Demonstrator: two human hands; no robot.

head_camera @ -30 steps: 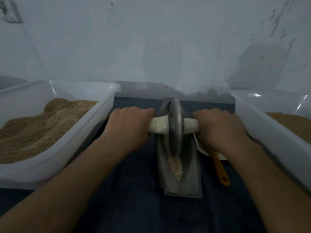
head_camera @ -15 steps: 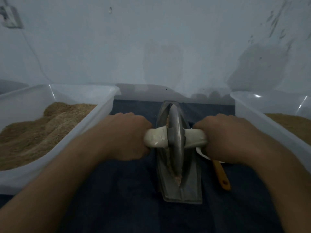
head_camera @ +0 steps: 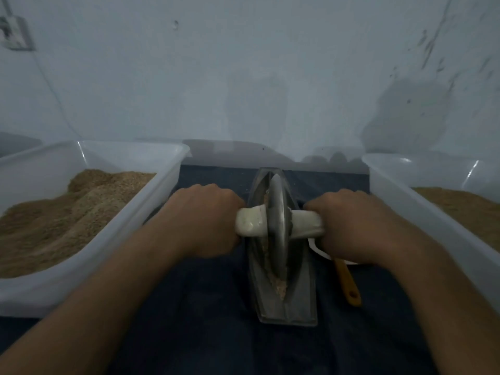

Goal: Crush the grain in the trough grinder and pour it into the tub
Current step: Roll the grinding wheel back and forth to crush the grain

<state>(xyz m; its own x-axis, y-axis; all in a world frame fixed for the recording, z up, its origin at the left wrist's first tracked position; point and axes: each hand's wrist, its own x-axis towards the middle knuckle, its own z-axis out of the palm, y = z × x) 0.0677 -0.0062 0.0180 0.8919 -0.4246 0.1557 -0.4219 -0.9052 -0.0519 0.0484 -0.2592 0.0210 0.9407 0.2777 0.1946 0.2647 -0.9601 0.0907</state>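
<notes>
A grinding wheel [head_camera: 276,226] of grey metal is held upright on its edge in the trough grinder [head_camera: 286,301], a long boat-shaped metal trough laid on dark cloth [head_camera: 194,320]. The pale handle [head_camera: 250,222] through the wheel's hub is gripped at both ends: the left hand [head_camera: 205,217] is curled round the left end, the right hand [head_camera: 351,223] round the right, knuckles turned upward, fingers closed on the handle. Crushed grain [head_camera: 281,286] is seen in the groove of the trough, below and nearer than the fingers, with a thin line of it against the wheel's left face. Outward of the left fingers a translucent tub [head_camera: 89,269] is heaped with brown grain [head_camera: 62,212]. Outward of the right fingers a second tub [head_camera: 422,207] is likewise loaded. Under the right hand an orange-handled utensil [head_camera: 347,282] is laid beside the trough; its white head, mostly hidden, is possibly a scoop.
</notes>
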